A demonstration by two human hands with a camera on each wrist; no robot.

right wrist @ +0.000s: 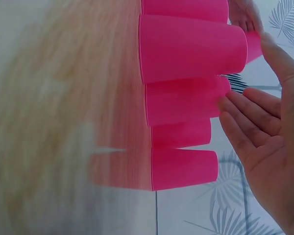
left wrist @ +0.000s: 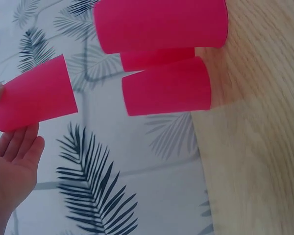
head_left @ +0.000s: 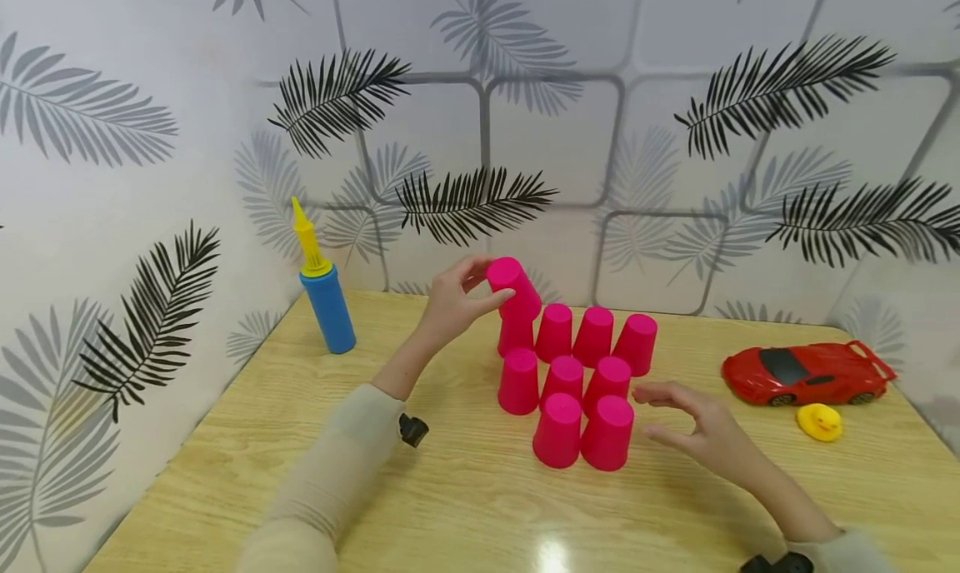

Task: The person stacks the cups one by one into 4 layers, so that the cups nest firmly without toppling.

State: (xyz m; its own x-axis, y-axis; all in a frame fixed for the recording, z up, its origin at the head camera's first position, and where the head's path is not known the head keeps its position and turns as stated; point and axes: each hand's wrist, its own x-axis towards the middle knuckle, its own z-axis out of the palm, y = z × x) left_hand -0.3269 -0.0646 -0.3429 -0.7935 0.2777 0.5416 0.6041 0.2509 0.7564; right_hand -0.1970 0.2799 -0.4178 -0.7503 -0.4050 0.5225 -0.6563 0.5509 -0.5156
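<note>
My left hand (head_left: 456,302) grips a pink cup (head_left: 517,281), bottom up and tilted, between thumb and fingers. From the head, it overlaps the back-left pink cup (head_left: 515,340); in the left wrist view the held cup (left wrist: 36,95) is apart from the other cups in sight. Several more pink cups (head_left: 566,381) stand upside down on the table in rows, two of them at the front (head_left: 557,431). To the right of the rows hovers my right hand (head_left: 697,427), thumb and fingers spread, nothing held. In the right wrist view its fingertips (right wrist: 229,117) overlap a cup; contact is unclear.
A blue pump (head_left: 330,311) with a yellow nozzle stands at the back left of the wooden table (head_left: 450,506). On the right are a red toy car (head_left: 810,373) and a yellow rubber duck (head_left: 820,422). Behind the table rises a leaf-patterned wall (head_left: 547,148).
</note>
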